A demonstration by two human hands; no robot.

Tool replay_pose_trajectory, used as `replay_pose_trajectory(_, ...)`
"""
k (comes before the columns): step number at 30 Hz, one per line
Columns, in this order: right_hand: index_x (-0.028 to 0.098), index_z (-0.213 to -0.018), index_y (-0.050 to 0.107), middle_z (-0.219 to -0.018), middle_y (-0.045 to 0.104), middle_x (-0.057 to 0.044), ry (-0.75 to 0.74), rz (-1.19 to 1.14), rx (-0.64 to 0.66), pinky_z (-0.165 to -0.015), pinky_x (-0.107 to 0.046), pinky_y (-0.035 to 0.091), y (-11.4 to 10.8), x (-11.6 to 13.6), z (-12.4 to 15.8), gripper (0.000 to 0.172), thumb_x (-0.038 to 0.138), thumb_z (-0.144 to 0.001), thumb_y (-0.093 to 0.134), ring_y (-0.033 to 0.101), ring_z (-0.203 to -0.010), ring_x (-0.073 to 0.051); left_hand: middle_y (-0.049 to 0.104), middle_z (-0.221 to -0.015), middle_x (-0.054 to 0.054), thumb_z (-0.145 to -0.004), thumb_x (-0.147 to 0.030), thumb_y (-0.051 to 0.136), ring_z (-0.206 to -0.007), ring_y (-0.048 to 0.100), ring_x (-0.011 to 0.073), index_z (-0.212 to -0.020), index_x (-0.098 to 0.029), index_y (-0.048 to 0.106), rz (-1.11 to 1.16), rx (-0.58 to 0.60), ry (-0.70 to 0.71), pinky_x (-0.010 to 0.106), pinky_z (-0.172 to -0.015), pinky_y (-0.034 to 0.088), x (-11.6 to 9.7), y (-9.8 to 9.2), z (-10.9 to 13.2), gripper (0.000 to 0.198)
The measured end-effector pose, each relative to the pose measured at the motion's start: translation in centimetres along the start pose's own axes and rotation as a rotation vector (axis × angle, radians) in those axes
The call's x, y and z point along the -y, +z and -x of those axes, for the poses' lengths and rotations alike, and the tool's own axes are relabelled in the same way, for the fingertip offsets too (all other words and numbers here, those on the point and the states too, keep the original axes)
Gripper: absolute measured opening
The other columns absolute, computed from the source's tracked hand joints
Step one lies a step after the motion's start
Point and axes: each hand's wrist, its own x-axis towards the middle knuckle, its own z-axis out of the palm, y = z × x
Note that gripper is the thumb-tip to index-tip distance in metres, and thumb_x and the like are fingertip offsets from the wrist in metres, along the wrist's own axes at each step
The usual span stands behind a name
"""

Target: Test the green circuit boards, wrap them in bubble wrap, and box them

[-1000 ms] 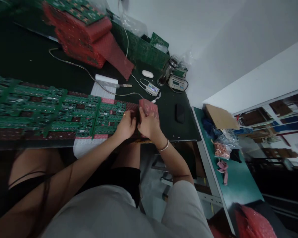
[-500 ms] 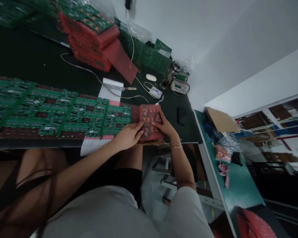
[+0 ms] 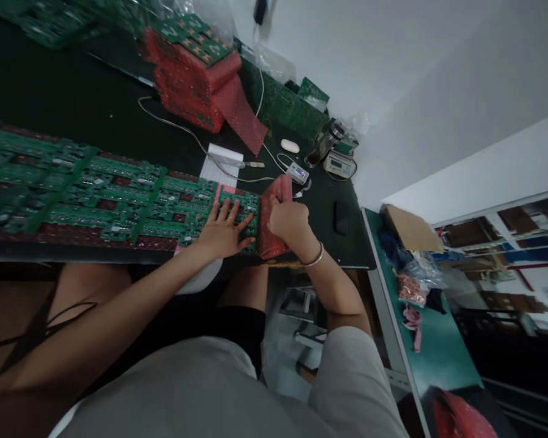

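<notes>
My left hand [image 3: 221, 236] lies flat with its fingers spread on the right end of a row of green circuit boards [image 3: 173, 198]. These rest on a long strip of red bubble wrap [image 3: 68, 236] along the table's front edge. Just to the right, my right hand [image 3: 291, 224] is closed on a red bubble-wrap bundle [image 3: 265, 238], which tilts up on its edge against the last board. Its fingertips are partly hidden behind the hand and the wrap. Under the boards, a white printed sheet [image 3: 219, 164] sticks out at the back.
At the back stands a red bubble-wrapped stack [image 3: 187, 91] with bare boards on top. Nearby are a cable, a knife [image 3: 253, 164], a white oval object [image 3: 290, 146], a small display device [image 3: 298, 173], a flask [image 3: 331, 137] and a black phone-like object [image 3: 341, 218].
My left hand has moved left from the bundle onto the boards and spread its fingers. My right hand has curled around the bundle, which has tilted from flat. The view has shifted.
</notes>
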Motion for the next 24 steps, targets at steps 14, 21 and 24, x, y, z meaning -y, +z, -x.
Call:
replay_pose_trajectory(14, 0.012, -0.165, 0.038, -0.126, 0.077, -0.019, -0.222, -0.175, -0.099, -0.100, -0.042, 0.059, 0.4, 8.5, -3.3, 0.068, 0.040, -0.106, 0.054, 0.076, -0.116, -0.032, 0.064, -0.144, 0.025, -0.106, -0.033, 0.035, -0.143, 0.056, 0.0381, -0.140, -0.005, 0.065, 0.118, -0.351, -0.045, 0.056, -0.126, 0.040, 6.3, -1.1, 6.3, 0.053)
replay_pose_trajectory(21, 0.007, -0.160, 0.041, -0.143, 0.067, -0.025, 0.156, -0.649, -0.197, -0.111, -0.037, 0.055, 6.2, 3.5, -1.5, 0.073, 0.053, -0.106, 0.059, 0.069, -0.133, -0.030, 0.058, -0.149, 0.032, -0.108, -0.044, 0.036, -0.149, 0.051, 0.0386, -0.147, 0.006, 0.059, 0.160, -0.321, 0.044, 0.054, -0.127, 0.037, 2.7, -0.9, 8.5, 0.068)
replay_pose_trajectory(24, 0.004, -0.168, 0.025, -0.144, 0.068, -0.024, 0.149, -0.936, -0.032, -0.112, -0.033, 0.054, 8.5, 1.2, -1.5, 0.092, 0.055, -0.102, 0.065, 0.070, -0.132, -0.025, 0.057, -0.151, 0.032, -0.108, -0.044, 0.035, -0.150, 0.050, 0.0378, -0.148, 0.007, 0.057, 0.170, -0.298, 0.058, 0.054, -0.130, 0.033, 2.3, -0.9, 7.9, 0.069)
